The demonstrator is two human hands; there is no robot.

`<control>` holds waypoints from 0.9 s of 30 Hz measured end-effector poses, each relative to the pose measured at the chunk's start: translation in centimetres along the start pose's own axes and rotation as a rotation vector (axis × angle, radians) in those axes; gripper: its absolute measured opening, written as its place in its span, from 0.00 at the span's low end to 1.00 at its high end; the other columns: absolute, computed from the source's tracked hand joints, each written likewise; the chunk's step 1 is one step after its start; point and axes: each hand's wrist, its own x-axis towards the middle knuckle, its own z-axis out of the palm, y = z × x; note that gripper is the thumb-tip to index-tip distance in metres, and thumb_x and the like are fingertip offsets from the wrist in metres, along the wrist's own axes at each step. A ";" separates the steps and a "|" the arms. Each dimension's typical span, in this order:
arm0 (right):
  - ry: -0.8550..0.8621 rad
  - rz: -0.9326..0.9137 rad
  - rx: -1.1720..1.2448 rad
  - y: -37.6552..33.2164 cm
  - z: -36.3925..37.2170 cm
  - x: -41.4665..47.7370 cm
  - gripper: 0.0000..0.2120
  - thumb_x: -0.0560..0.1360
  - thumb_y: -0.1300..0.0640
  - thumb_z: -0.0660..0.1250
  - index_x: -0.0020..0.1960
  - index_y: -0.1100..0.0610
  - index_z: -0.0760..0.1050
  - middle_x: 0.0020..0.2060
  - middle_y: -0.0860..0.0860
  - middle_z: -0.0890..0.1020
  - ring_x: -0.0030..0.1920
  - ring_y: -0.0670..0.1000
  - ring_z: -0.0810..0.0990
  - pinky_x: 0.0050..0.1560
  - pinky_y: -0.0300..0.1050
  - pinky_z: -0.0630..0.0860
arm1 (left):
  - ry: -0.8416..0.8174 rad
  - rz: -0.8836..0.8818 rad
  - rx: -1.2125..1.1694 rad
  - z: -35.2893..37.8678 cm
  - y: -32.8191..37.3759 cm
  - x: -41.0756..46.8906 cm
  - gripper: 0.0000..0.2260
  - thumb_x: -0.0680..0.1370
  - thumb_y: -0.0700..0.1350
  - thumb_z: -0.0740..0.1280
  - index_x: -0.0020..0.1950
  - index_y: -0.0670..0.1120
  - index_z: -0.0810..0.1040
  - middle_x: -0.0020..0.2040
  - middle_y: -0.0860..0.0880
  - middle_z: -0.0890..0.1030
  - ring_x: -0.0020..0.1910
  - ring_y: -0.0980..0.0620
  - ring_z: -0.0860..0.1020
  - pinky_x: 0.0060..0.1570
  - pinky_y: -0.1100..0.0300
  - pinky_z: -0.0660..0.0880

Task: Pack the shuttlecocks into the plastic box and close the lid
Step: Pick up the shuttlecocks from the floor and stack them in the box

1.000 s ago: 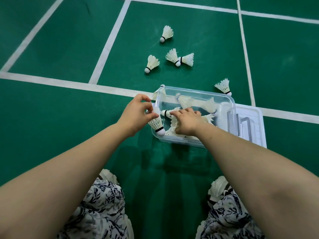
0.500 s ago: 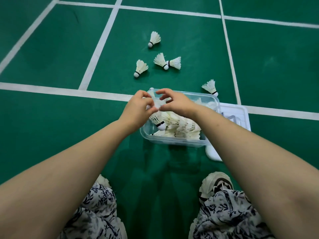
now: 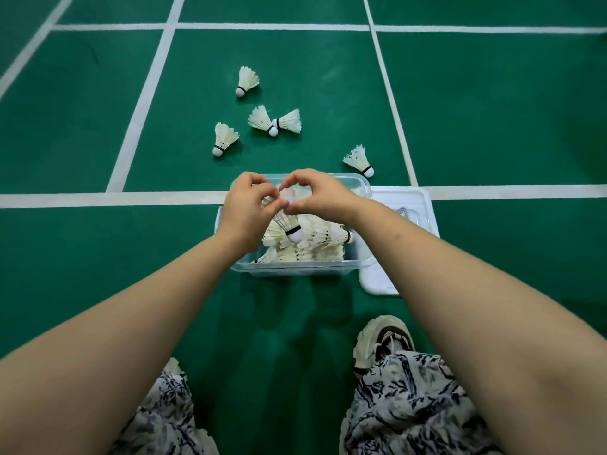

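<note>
A clear plastic box [image 3: 297, 269] sits on the green court floor, holding several white shuttlecocks. Above it my left hand [image 3: 244, 211] and my right hand [image 3: 320, 197] meet, both pinching the feathers of one shuttlecock [image 3: 289, 224] whose white cork points down toward me. The box's white lid [image 3: 381, 277] lies flat to the right of the box. Several shuttlecocks lie loose on the floor beyond: one far [image 3: 247, 81], a touching pair [image 3: 274, 121], one to the left [image 3: 224, 139], and one by the box's far right corner [image 3: 359, 160].
White court lines [image 3: 108, 198] cross the green floor. My patterned trouser legs and a white shoe [image 3: 382, 343] are at the bottom of the view, close to the box.
My right hand has come up out of the box and joined my left hand on the shuttlecock's feathers. The view has shifted, so the box sits more centred.
</note>
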 end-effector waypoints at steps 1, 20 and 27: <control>0.005 0.002 0.000 0.3 -0.1 0.1 0.13 0.70 0.58 0.73 0.53 0.55 0.76 0.54 0.51 0.78 0.54 0.46 0.72 0.58 0.41 0.68 | -0.001 -0.003 -0.008 0.2 0.1 0.1 0.08 0.74 0.44 0.70 0.47 0.39 0.82 0.56 0.42 0.74 0.58 0.46 0.72 0.53 0.62 0.64; 0.221 0.103 0.077 0.8 1.0 2.0 0.11 0.75 0.51 0.68 0.36 0.49 0.69 0.33 0.45 0.73 0.36 0.46 0.70 0.41 0.43 0.68 | 0.146 -0.190 -0.351 -1.1 -1.1 1.2 0.12 0.76 0.52 0.65 0.55 0.47 0.77 0.51 0.49 0.73 0.46 0.53 0.72 0.49 0.60 0.69; 0.321 0.292 -0.007 2.7 3.0 2.2 0.09 0.78 0.50 0.61 0.43 0.54 0.71 0.39 0.49 0.78 0.41 0.52 0.74 0.41 0.43 0.68 | 0.162 -0.259 -0.403 -1.2 -2.3 1.3 0.10 0.76 0.50 0.65 0.55 0.46 0.76 0.51 0.46 0.75 0.47 0.52 0.72 0.49 0.59 0.71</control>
